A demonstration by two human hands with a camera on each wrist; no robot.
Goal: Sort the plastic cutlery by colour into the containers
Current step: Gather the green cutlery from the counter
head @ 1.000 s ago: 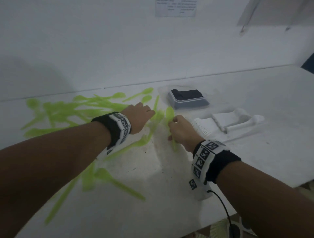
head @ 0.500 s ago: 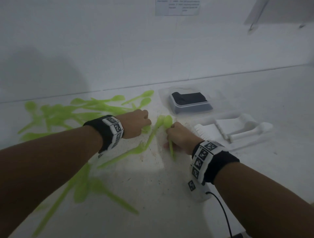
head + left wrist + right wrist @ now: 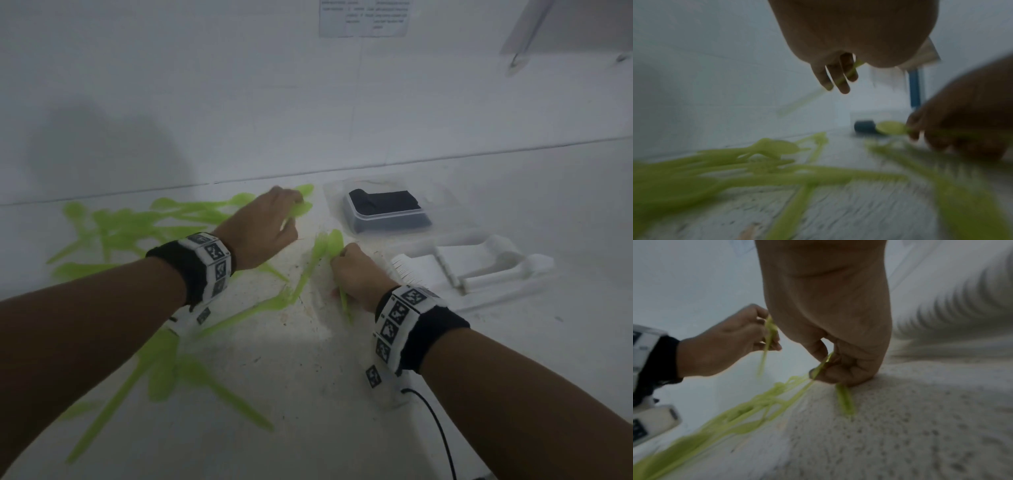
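Gripping: right hand (image 3: 359, 274) curled round a green spoon (image 3: 335, 241), knuckles on the table (image 3: 308, 377).
Left hand (image 3: 263, 229): raised, pinching green cutlery (image 3: 301, 209).
Green pile (image 3: 137, 229): scattered at left.
Containers: black-filled tub (image 3: 388, 214), white tray (image 3: 479, 267), right of the hands.

The light was dim and bluish, brightest in a pale patch on the bench (image 3: 308, 342) between the forearms. A soft shadow lay on the wall at left. Both wrist views were smeared by motion blur; the green cutlery (image 3: 777, 162) showed only as streaks. Straight lines bowed toward the edges.
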